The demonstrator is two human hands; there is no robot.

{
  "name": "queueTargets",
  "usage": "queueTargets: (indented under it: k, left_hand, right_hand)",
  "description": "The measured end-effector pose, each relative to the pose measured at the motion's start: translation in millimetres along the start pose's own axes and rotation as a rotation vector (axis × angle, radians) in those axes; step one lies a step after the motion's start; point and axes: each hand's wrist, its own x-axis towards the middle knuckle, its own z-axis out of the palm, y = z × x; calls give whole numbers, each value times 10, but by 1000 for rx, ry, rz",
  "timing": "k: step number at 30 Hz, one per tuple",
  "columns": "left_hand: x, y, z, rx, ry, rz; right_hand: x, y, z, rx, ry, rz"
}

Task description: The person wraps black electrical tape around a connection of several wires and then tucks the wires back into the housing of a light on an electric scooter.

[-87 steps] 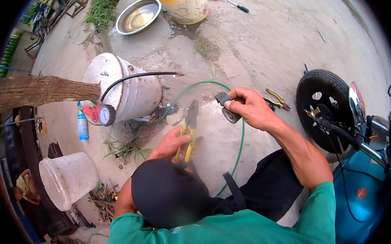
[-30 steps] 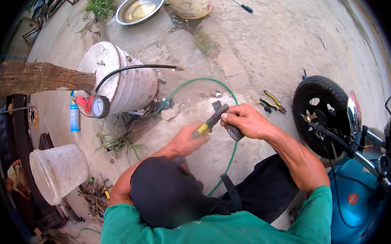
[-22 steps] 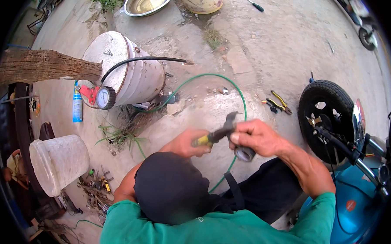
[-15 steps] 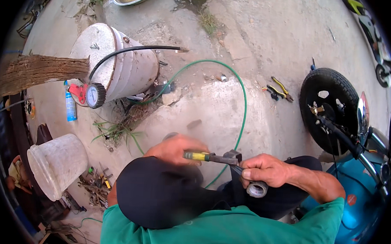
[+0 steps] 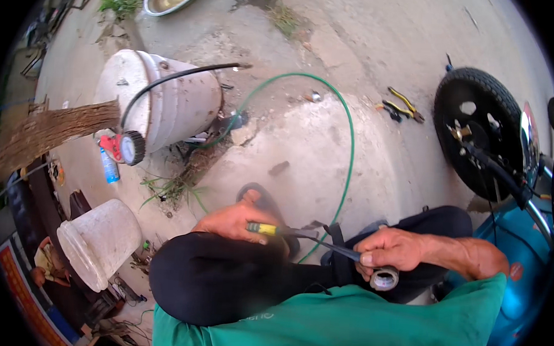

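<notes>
My left hand [image 5: 230,221], over my left knee, is closed around the yellow-and-dark handle of a hammer [image 5: 262,228]. Its shaft points right, and the dark head is blurred between my knees. My right hand [image 5: 392,249] is closed on a roll of tape [image 5: 384,279], whose round open end shows below the fingers. A dark strip of tape [image 5: 341,250] stretches from the right hand toward the hammer. Where the strip ends on the hammer, I cannot make out.
A green hose [image 5: 350,145] curves over the concrete ahead. Yellow-handled pliers [image 5: 403,110] lie farther right, beside a motorbike wheel [image 5: 470,126]. At left stand a large white bucket [image 5: 181,101], a pressure gauge [image 5: 131,148] and a smaller white bucket [image 5: 104,239].
My left hand and the hammer have moved left, away from my right hand. The right hand has shifted slightly right and down, and the dark strip now spans the wider gap.
</notes>
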Motion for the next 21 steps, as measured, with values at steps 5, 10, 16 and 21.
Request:
queueTargets:
  k: [5, 10, 16, 21]
  left_hand:
    - [-1163, -1038, 424, -297, 820, -556]
    - [-1972, -1599, 1273, -289, 991, -924]
    - [-2262, -1846, 2015, -468, 1088, -1042]
    - [-2099, -1894, 1965, -495, 1089, -1004]
  right_hand:
    - [-509, -186, 21, -32, 17, -286]
    - [-167, -386, -97, -273, 295, -266]
    - [184, -530, -156, -436, 451, -267]
    - [429, -795, -32, -522, 569, -215]
